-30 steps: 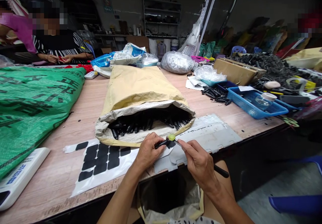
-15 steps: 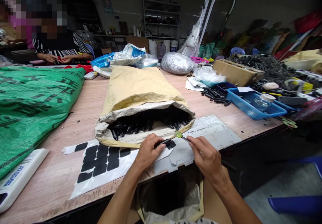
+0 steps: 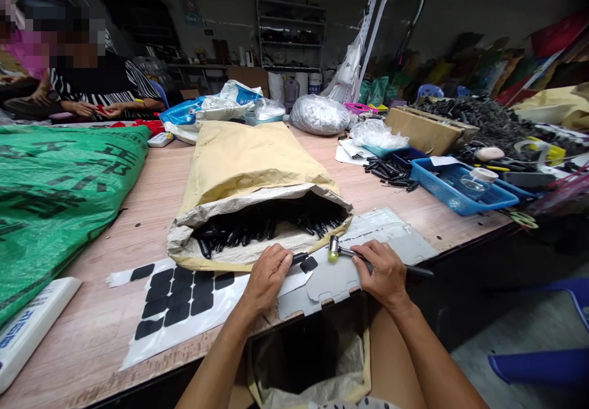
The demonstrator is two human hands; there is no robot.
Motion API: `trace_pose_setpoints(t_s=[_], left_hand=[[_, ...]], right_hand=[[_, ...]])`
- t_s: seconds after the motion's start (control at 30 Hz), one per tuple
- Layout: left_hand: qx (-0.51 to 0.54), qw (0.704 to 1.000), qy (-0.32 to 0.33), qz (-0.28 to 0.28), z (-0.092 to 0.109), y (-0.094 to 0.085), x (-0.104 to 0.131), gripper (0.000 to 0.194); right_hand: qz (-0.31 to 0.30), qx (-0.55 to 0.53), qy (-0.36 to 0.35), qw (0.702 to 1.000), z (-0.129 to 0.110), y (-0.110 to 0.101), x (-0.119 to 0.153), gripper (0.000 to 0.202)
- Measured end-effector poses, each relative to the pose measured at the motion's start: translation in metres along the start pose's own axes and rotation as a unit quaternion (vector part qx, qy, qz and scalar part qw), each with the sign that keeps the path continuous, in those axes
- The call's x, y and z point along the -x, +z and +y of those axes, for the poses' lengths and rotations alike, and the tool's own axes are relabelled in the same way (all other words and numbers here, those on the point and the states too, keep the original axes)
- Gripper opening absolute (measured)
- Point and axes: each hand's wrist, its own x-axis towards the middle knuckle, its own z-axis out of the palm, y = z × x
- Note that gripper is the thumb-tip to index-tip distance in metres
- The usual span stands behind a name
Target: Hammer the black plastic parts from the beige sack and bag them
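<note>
My left hand is closed on a black tube-shaped part, which points right over the grey board. In my right hand is a small hammer, gripped by its shaft near the head. The hammer's head is metal with a yellow-green tip facing down, and its dark handle sticks out to the right. Just beyond both hands, a tan paper sack lies with its mouth towards me and many black tubes inside. A sheet of black square stickers lies left of my left hand.
A grey board lies under the hands at the table edge. An open sack sits in my lap. Green sacking and a white device are left. A blue basket stands right. A person sits across.
The hammer has turned so its yellow-green tip faces down and its dark handle shows right of my right hand. The black tube remains in my left hand. The view has shifted slightly.
</note>
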Motion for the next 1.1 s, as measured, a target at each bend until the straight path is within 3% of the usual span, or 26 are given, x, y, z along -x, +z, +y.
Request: trace_pose_setpoints(t_s=[0.43, 0.53, 0.63, 0.7, 0.77, 0.9, 0.97, 1.03, 1.1], left_hand=[[0.001, 1.000, 0.011, -0.009, 0.002, -0.003, 0.001, 0.042], [0.020, 0.999, 0.009, -0.025, 0.025, -0.009, 0.016, 0.038], [0.059, 0.991, -0.003, -0.122, 0.061, -0.010, 0.042, 0.035], [0.069, 0.977, -0.004, -0.203, 0.076, -0.001, 0.061, 0.032], [0.052, 0.967, -0.015, -0.249, 0.074, 0.020, 0.078, 0.030], [-0.030, 0.952, -0.145, -0.266, 0.025, 0.077, 0.104, 0.033], [-0.043, 0.939, -0.198, -0.279, 0.003, 0.097, 0.112, 0.039], [-0.056, 0.929, -0.204, -0.302, 0.001, 0.100, 0.114, 0.047], [-0.062, 0.932, -0.160, -0.319, 0.019, 0.086, 0.107, 0.044]], right_hand=[[0.006, 0.027, 0.012, 1.000, -0.004, 0.002, 0.001, 0.018], [0.003, 0.027, 0.014, 1.000, -0.004, 0.002, 0.001, 0.018], [0.004, 0.027, 0.017, 0.999, -0.004, 0.003, 0.001, 0.018], [0.006, 0.029, 0.019, 0.999, -0.004, 0.003, 0.002, 0.018], [0.005, 0.031, 0.019, 0.999, -0.004, 0.002, 0.001, 0.018], [0.008, 0.030, 0.015, 0.999, -0.005, 0.002, 0.001, 0.018], [0.010, 0.027, 0.014, 0.999, -0.005, 0.002, 0.001, 0.018], [0.010, 0.024, 0.015, 1.000, -0.006, 0.002, 0.000, 0.017], [0.008, 0.021, 0.017, 1.000, -0.006, 0.002, 0.000, 0.017]])
